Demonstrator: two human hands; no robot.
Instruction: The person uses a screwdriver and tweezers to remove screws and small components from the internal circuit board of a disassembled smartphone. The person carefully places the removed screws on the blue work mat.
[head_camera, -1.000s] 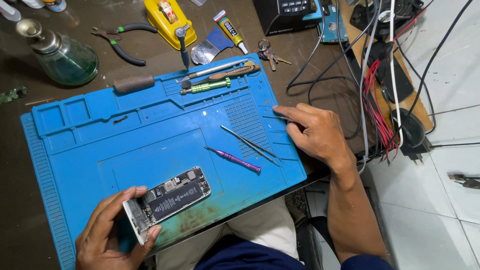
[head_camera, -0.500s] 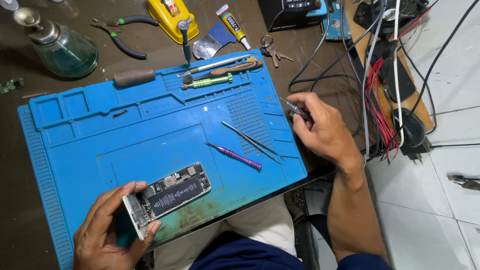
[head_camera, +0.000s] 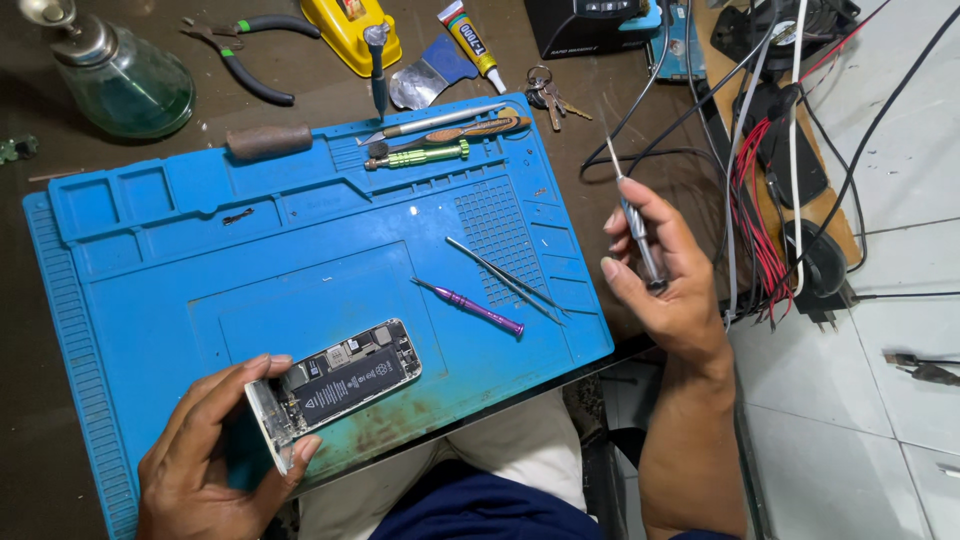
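Note:
My left hand (head_camera: 215, 450) grips the near end of an opened phone (head_camera: 335, 385) whose battery and circuit board face up; it lies on the blue work mat (head_camera: 200, 260) near its front edge. My right hand (head_camera: 665, 280) is raised off the mat's right edge and holds a thin silver screwdriver (head_camera: 633, 215) upright, tip pointing up. A purple screwdriver (head_camera: 470, 306) and metal tweezers (head_camera: 505, 275) lie on the mat between the phone and my right hand.
Several tools (head_camera: 440, 135) lie along the mat's far edge. Behind it are a glass bottle (head_camera: 120, 80), pliers (head_camera: 245, 55), a yellow device (head_camera: 350, 30), a glue tube (head_camera: 470, 40) and keys (head_camera: 550, 98). Tangled cables (head_camera: 760, 170) hang at the right, above a tiled floor.
My right hand lifted off the mat's right edge, picked up the thin silver screwdriver and raised it upright. My left hand and the phone stayed in place.

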